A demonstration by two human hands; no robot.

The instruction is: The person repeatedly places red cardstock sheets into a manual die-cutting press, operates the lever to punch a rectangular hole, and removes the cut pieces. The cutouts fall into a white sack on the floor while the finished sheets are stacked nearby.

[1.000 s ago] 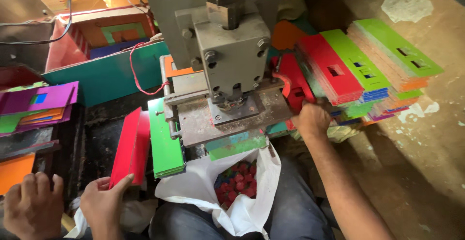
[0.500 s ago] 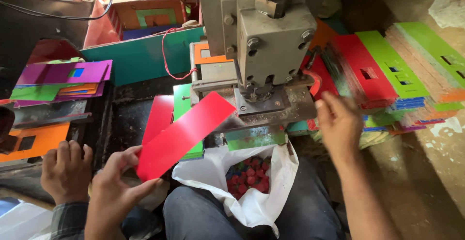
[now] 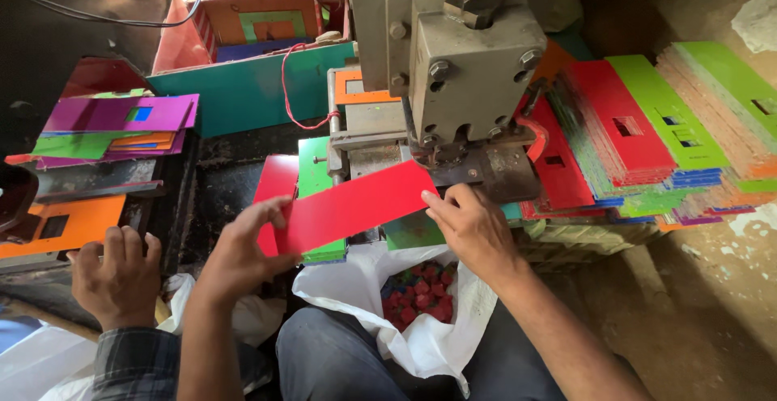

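Observation:
A plain red plastic sheet is held flat between both hands, just in front of the grey punch press. My left hand grips the sheet's left end. My right hand pinches its right end, close under the press head and its metal bed. Under the sheet lies a pile of green and red blank sheets. Below my hands, in my lap, a white bag holds several small red cut-out pieces.
Stacks of punched red, green and orange sheets fill the right side. Purple and green sheets and an orange punched sheet lie on the left. A teal tray stands behind. Another person's hand in a plaid sleeve rests at lower left.
My left hand lifted the red sheet off the pile at the left and swung it level toward the press. My right hand came off the machine's right side and took the sheet's right end.

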